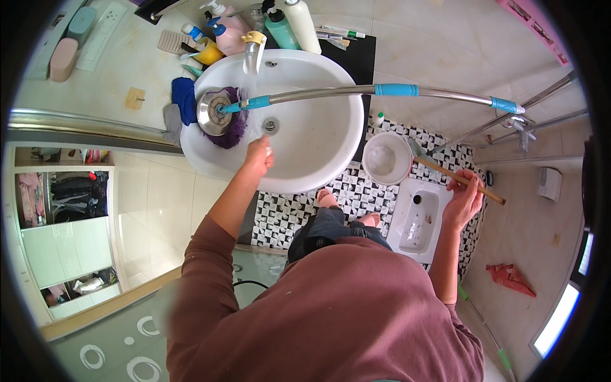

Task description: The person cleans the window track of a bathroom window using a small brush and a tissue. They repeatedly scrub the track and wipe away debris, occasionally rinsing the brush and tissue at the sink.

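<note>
My left hand (259, 155) is over the front part of the white washbasin (315, 129), near the drain (270, 125). Its fingers are curled, and no object shows clearly in it. A mop with a purple fibre head (234, 133) and round steel plate (213, 113) lies in the basin's left side. Its steel pole (329, 91), with blue sleeves, stretches right past the rim. Water runs from the faucet (253, 47) beside the mop head. At the right, my right hand (463, 200) grips a wooden stick (489, 195), whose far end reaches the bucket's edge.
A white bucket (387, 160) stands on the patterned floor (281, 219), beside a squat toilet (420, 222). Pump bottles (281, 31) crowd behind the basin. A metal pole (501, 117) leans near the wall tap (522, 131). Cloths (183, 99) hang over the left rim.
</note>
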A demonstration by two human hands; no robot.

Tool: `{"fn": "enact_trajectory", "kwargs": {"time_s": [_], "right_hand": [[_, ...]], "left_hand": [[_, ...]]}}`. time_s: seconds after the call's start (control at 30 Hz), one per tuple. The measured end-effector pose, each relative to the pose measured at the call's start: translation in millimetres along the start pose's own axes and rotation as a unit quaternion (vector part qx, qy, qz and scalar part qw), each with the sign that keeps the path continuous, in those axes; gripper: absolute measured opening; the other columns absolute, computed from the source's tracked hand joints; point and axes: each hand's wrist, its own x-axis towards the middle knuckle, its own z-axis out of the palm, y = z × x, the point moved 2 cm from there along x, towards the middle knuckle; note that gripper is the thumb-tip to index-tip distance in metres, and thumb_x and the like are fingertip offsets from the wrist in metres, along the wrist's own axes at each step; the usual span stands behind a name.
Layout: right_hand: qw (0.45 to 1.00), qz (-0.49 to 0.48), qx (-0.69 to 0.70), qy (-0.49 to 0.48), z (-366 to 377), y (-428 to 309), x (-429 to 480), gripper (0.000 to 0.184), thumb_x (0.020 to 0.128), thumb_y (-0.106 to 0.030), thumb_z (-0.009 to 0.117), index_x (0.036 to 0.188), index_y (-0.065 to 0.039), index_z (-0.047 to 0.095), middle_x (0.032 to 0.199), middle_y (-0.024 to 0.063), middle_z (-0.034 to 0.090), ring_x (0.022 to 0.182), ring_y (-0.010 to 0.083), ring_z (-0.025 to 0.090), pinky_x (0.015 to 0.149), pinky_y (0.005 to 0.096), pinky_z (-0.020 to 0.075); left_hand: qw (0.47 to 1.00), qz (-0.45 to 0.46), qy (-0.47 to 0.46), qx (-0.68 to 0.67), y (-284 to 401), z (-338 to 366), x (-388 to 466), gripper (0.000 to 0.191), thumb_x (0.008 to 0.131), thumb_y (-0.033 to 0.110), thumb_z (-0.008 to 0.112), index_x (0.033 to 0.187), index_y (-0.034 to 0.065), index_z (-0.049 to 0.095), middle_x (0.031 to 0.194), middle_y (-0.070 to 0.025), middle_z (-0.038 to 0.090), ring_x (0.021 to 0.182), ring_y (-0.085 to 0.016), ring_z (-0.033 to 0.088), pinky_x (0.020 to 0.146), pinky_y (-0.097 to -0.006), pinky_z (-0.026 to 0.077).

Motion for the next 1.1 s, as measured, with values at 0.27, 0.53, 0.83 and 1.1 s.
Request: {"fn": "enact_trajectory", "kwargs": {"time_s": [0.27, 0.53, 0.83, 1.1], "right_hand": [[0.999, -0.009, -0.039, 0.025, -41, -4, -1, 0.032, 0.103, -0.025, 0.04, 0.096, 0.001, 0.057, 0.089, 0.0108, 0.061, 0.061, 0.0137, 0.053, 0.053, 0.0245, 0.0458], [0.999, -0.011, -0.04, 0.034, -78, -9, -4, 0.031, 0.103, -0.024, 0.04, 0.096, 0.0, 0.057, 0.088, 0.0109, 0.061, 0.059, 0.0129, 0.052, 0.054, 0.0245, 0.0454], [0.999, -0.017, -0.031, 0.04, -104, -14, -5, 0.031, 0.103, -0.025, 0.04, 0.095, 0.0, 0.058, 0.087, 0.0105, 0.061, 0.059, 0.0128, 0.051, 0.054, 0.025, 0.0454], [0.996, -0.036, -0.056, 0.054, -116, -26, -18, 0.03, 0.102, -0.025, 0.042, 0.094, -0.001, 0.058, 0.085, 0.0084, 0.061, 0.059, 0.0113, 0.051, 0.054, 0.024, 0.0449]], "left_hand": [[0.985, 0.079, -0.147, -0.036, 4, 55, -37, 0.03, 0.083, 0.003, 0.061, 0.111, 0.0072, 0.052, 0.095, -0.01, 0.059, 0.088, -0.025, 0.059, 0.083, -0.0436, 0.051], [0.93, 0.034, -0.13, -0.342, 11, 35, -30, 0.023, 0.083, 0.006, 0.058, 0.105, -0.0026, 0.055, 0.1, -0.0149, 0.061, 0.09, -0.029, 0.06, 0.08, -0.0412, 0.051], [0.952, 0.097, -0.041, -0.288, 3, 23, -28, 0.022, 0.096, 0.03, 0.054, 0.082, 0.0129, 0.049, 0.069, -0.0012, 0.05, 0.06, -0.016, 0.047, 0.048, -0.0266, 0.031], [0.962, 0.106, 0.083, -0.239, 0, 41, -25, 0.042, 0.098, 0.049, 0.044, 0.072, 0.0168, 0.035, 0.057, 0.0041, 0.029, 0.043, -0.011, 0.024, 0.041, -0.0266, 0.015]]}}
